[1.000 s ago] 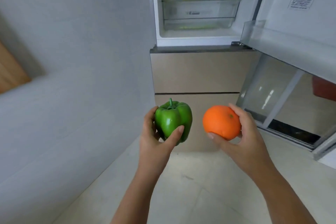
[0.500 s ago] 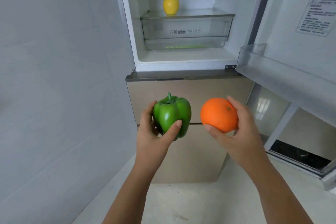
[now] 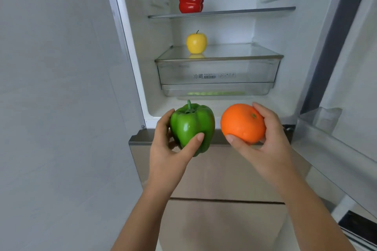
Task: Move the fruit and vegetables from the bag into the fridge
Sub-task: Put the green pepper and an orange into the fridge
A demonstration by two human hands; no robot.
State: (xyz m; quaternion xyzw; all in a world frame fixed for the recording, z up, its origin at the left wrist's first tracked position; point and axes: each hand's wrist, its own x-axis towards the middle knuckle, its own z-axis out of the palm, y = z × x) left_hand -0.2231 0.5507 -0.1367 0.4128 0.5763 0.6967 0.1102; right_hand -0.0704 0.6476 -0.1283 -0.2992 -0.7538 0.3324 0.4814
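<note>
Two hands, head view: both are raised side by side in front of the open fridge (image 3: 275,30), each grasping one item.
Left hand (image 3: 167,149): wrapped round the green pepper (image 3: 191,126), thumb across its front, fingers behind its left side.
Green pepper: upright with the stem up, held level with the bottom lip of the fridge compartment and outside it.
Right hand (image 3: 269,144): clasps the orange (image 3: 241,123), thumb under its lower left, fingers curved over its top right.
Orange: just beside the green pepper without touching it, also in front of the compartment's bottom lip.
Red pepper (image 3: 191,1): stands on the upper shelf (image 3: 244,12), towards the left.
Yellow apple (image 3: 196,42): sits stem up on the glass shelf (image 3: 234,53) below, straight under the red pepper.
Clear drawer (image 3: 216,73): directly beneath the glass shelf, closed, with a printed label on its front.
Green streak (image 3: 214,93): shows through the shallow tray under the drawer; what it is cannot be told.
Fridge door (image 3: 350,67): swung open to the right, with a clear door bin (image 3: 326,144) near the right hand's wrist.
Lower drawer fronts (image 3: 224,179): beige and closed, behind both forearms.
Wall (image 3: 57,87): pale grey, filling the left side.
</note>
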